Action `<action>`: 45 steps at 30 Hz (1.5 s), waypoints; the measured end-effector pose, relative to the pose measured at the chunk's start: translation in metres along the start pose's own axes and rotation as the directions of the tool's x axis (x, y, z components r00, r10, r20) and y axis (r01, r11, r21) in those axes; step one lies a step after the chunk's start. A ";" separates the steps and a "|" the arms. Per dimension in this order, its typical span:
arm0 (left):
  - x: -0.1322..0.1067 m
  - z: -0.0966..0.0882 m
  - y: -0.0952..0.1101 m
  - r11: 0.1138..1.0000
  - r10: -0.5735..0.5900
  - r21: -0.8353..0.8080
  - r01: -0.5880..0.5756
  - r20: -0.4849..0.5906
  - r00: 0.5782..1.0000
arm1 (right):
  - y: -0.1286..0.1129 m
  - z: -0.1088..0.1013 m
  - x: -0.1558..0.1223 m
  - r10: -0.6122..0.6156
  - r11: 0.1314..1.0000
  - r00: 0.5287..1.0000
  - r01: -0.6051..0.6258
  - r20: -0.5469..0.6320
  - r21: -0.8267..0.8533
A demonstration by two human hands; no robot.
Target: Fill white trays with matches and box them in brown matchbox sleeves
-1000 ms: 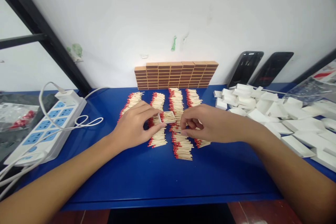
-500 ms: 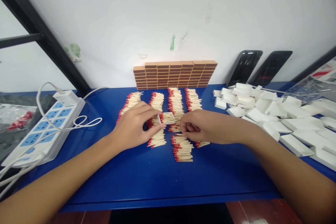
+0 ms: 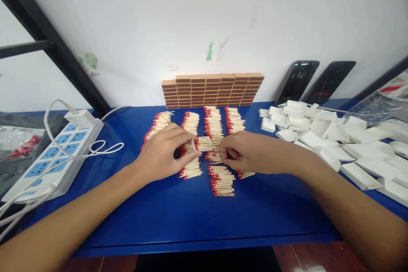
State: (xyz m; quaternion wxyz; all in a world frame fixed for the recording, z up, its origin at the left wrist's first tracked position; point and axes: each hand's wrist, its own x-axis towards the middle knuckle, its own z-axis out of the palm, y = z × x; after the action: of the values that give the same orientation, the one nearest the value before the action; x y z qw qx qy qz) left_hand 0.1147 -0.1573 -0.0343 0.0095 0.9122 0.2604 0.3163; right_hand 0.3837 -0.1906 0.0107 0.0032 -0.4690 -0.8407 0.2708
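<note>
As our left hand (image 3: pixel 164 153) clamps the white tray (image 3: pixel 193 145) by its end above the matches (image 3: pixel 222 181), our right hand (image 3: pixel 248 151) bunches its fingertips at them; gripping any, we can't tell. Light, crushable card, we'd guess: pinch gently. Slim matches look stiff, snappable; grasp mid-length.

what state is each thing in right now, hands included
left hand: gripping the tray's left end
tray: open, some matches inside
right hand: curled at a match row; grip unclear
matchboxes: stacked, leftmost column lower
loose white trays: heaped
two phone-like slabs: propped up, dark
power strip: one adapter plugged in
</note>
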 end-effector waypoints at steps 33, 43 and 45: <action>0.000 0.000 0.000 1.000 0.003 -0.002 -0.003 0.009 1.000 | 0.000 -0.001 0.000 -0.052 0.998 0.999 0.052 0.017 -0.020; 0.000 0.000 0.003 0.999 0.028 -0.023 -0.028 0.009 1.000 | -0.004 -0.003 -0.003 -0.119 0.991 0.961 0.131 -0.251 0.034; 0.000 0.000 0.004 0.999 0.039 -0.026 -0.039 0.002 0.999 | -0.004 -0.001 -0.001 -0.132 0.990 0.945 0.139 -0.300 0.003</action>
State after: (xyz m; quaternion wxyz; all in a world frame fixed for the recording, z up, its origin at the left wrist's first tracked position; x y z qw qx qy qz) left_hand 0.1166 -0.1613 -0.0341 0.0157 0.9174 0.2382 0.3185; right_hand 0.3814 -0.1930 0.0135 0.1546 -0.4457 -0.8574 0.2057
